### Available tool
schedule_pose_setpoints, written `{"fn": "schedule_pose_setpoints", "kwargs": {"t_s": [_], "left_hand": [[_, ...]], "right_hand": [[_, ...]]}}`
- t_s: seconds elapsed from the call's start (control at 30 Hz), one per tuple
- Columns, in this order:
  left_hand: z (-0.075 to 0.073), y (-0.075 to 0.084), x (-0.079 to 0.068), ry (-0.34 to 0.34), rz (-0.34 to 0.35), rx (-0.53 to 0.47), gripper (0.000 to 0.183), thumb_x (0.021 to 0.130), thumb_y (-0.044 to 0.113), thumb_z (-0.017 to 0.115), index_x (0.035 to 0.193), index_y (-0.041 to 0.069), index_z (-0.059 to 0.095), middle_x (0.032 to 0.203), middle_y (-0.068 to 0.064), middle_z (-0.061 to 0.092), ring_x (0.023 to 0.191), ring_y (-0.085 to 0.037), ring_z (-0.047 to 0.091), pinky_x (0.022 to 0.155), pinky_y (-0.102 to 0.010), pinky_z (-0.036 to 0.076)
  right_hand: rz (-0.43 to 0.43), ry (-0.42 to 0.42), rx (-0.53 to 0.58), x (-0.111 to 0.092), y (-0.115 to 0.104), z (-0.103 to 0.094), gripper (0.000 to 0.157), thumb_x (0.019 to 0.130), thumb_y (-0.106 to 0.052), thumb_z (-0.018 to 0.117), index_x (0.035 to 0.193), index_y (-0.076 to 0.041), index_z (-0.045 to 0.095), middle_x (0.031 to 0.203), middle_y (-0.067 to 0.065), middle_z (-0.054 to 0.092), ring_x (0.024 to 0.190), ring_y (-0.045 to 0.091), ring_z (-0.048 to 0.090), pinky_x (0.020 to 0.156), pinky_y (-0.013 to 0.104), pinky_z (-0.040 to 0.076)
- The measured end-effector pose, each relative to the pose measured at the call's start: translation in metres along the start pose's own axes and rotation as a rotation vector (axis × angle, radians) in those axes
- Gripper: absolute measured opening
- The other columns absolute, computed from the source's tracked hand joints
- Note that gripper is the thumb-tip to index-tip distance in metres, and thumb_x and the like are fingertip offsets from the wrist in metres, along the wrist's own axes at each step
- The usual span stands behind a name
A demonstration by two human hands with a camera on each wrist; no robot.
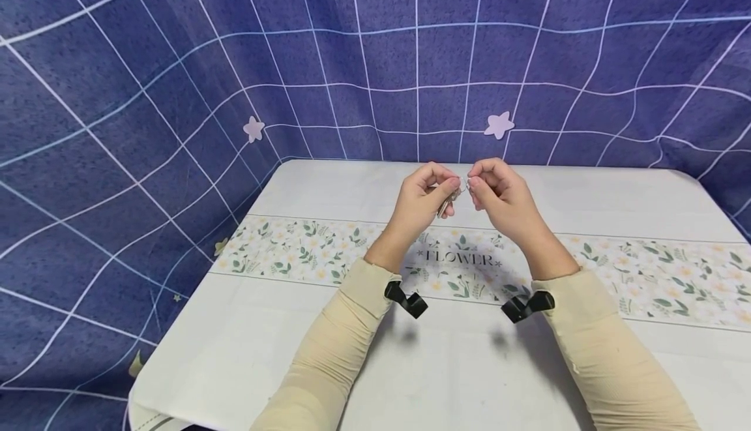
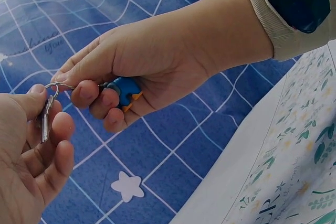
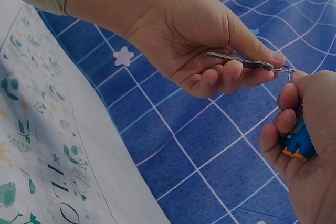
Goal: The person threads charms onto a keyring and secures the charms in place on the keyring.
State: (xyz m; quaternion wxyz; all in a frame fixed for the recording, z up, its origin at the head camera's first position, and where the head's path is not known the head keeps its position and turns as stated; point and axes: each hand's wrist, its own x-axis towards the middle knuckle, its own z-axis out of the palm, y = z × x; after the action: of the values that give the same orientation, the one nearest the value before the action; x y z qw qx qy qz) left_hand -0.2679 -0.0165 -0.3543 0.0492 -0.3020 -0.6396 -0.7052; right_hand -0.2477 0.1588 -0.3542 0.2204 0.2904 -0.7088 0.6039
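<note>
Over the table, my two hands meet at a metal key ring. My left hand pinches the ring's near side between thumb and forefinger, with silver keys hanging along its fingers. On the other side, my right hand pinches the ring with thumb and fingertip. A small blue figure charm with orange feet is tucked in the right hand's curled fingers, partly hidden by them. In the right wrist view the keys lie across the left hand's fingers.
A white table carries a floral band printed with the word FLOWER. Behind and to the left hangs a blue curtain with white grid lines and stars. Each wrist wears a black camera mount.
</note>
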Motion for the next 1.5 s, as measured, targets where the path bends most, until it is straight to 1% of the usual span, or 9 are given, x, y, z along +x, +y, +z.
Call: {"fn": "schedule_pose_setpoints", "kwargs": {"t_s": [0.13,0.27,0.4,0.5,0.63,0.77,0.93,1.3,1.5], "left_hand": [[0.0012,0.0002,-0.0009,0.005,-0.009,-0.002,0.01,0.099,0.002,0.062,0.096,-0.005,0.057,0.08,0.001,0.062,0.052,-0.01,0.057,0.05,-0.023,0.049],[0.0026,-0.0006,-0.0022,0.02,-0.019,0.003,0.011,0.099,0.003,0.063,0.094,-0.004,0.056,0.078,0.001,0.063,0.053,-0.01,0.057,0.049,-0.023,0.049],[0.0051,-0.0027,-0.0031,0.031,-0.037,-0.009,0.012,0.099,0.003,0.063,0.094,-0.006,0.057,0.076,0.001,0.062,0.056,-0.009,0.058,0.053,-0.023,0.051],[0.0072,-0.004,-0.0034,0.035,-0.058,-0.026,0.013,0.099,0.002,0.063,0.094,-0.008,0.057,0.075,0.001,0.061,0.059,-0.008,0.059,0.057,-0.023,0.053],[0.0086,-0.0051,-0.0035,0.049,-0.079,-0.029,0.013,0.099,0.002,0.063,0.092,-0.007,0.056,0.075,0.0,0.062,0.059,-0.008,0.061,0.059,-0.023,0.054],[0.0089,-0.0061,-0.003,0.063,-0.069,-0.01,0.014,0.099,0.003,0.063,0.091,-0.005,0.055,0.076,0.0,0.061,0.058,-0.007,0.061,0.058,-0.023,0.055],[0.009,-0.0061,-0.0027,0.068,-0.049,0.005,0.013,0.1,0.004,0.062,0.091,-0.004,0.055,0.076,0.0,0.061,0.058,-0.007,0.06,0.058,-0.024,0.055],[0.0079,-0.0046,-0.0005,0.052,0.005,0.092,0.016,0.101,0.006,0.061,0.088,-0.001,0.054,0.075,-0.004,0.059,0.059,-0.008,0.059,0.056,-0.025,0.053],[0.0069,-0.0041,-0.0004,0.046,0.004,0.132,0.015,0.1,0.007,0.063,0.091,-0.001,0.055,0.078,-0.005,0.059,0.061,-0.011,0.057,0.058,-0.027,0.052]], "right_hand": [[-0.005,0.002,-0.005,-0.0006,0.0005,0.0004,0.004,0.098,0.012,0.053,0.102,0.01,0.054,0.064,0.009,0.051,0.054,0.01,0.044,0.045,0.023,0.032],[-0.003,0.01,-0.013,-0.0019,0.0011,0.0015,0.005,0.098,0.012,0.054,0.103,0.01,0.053,0.063,0.005,0.051,0.054,0.01,0.044,0.046,0.022,0.033],[0.01,0.025,-0.014,-0.0038,0.0024,0.0029,0.005,0.098,0.012,0.054,0.102,0.012,0.051,0.063,0.0,0.052,0.054,0.008,0.045,0.047,0.02,0.035],[0.02,0.037,-0.015,-0.005,0.003,0.0034,0.005,0.099,0.012,0.054,0.102,0.012,0.05,0.064,0.0,0.053,0.055,0.007,0.046,0.048,0.019,0.036],[0.005,0.048,-0.087,-0.0057,0.0029,0.0036,0.005,0.099,0.009,0.055,0.102,0.01,0.051,0.065,0.004,0.055,0.056,0.008,0.046,0.049,0.019,0.036],[-0.041,0.042,-0.158,-0.0049,0.003,0.0038,0.007,0.099,0.007,0.057,0.102,0.009,0.051,0.065,0.007,0.055,0.055,0.008,0.044,0.05,0.02,0.034],[-0.073,0.044,-0.177,-0.0029,0.0023,0.0052,0.007,0.098,0.009,0.057,0.102,0.01,0.051,0.063,0.009,0.055,0.055,0.007,0.042,0.05,0.019,0.033],[-0.051,0.051,-0.244,0.0,0.0017,0.0025,0.005,0.098,0.007,0.058,0.102,0.006,0.054,0.065,0.007,0.059,0.057,0.009,0.046,0.051,0.019,0.035],[-0.039,0.064,-0.341,-0.0001,0.0014,0.0027,0.007,0.098,0.004,0.06,0.103,0.004,0.055,0.067,0.007,0.063,0.058,0.009,0.048,0.052,0.018,0.035]]}}
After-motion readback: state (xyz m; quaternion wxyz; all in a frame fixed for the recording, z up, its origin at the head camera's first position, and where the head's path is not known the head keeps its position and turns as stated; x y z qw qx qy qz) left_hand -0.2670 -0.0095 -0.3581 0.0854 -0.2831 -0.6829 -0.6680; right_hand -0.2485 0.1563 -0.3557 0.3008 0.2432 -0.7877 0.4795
